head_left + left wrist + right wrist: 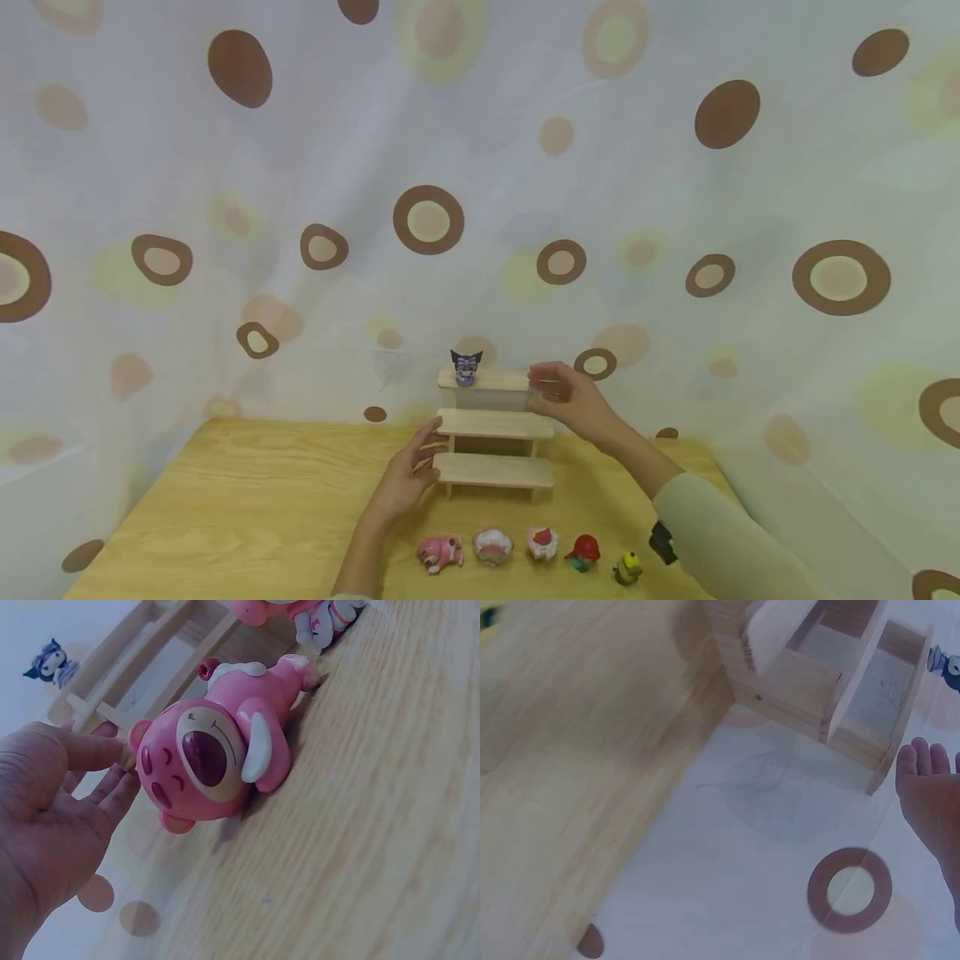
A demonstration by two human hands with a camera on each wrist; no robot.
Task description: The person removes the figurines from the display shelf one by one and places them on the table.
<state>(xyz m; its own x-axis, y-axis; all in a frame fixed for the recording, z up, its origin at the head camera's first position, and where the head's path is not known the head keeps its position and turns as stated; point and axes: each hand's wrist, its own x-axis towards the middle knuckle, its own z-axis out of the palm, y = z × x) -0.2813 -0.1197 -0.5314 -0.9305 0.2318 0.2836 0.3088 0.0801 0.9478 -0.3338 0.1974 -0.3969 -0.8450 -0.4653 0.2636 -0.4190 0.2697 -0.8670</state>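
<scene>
A three-step wooden stand (495,423) stands at the back of the table. My left hand (406,477) is at the stand's left side, thumb and fingers on either side of the lowest step's end. My right hand (573,402) is beside the right end of the top step, fingers extended and thumb apart, holding nothing; whether it touches the wood cannot be told. A purple-and-black figurine (466,369) with pointed ears stands on the top step's left part. In the left wrist view, a pink bear figurine (202,750) lies on its belly in front of my left hand.
In front of the stand, a row holds the pink bear, a pink-and-white figurine (492,546), a white figurine with a red top (542,543), a red-capped figurine (583,552) and a yellow figurine (627,568). A dotted cloth (480,150) hangs behind the wooden table (247,508).
</scene>
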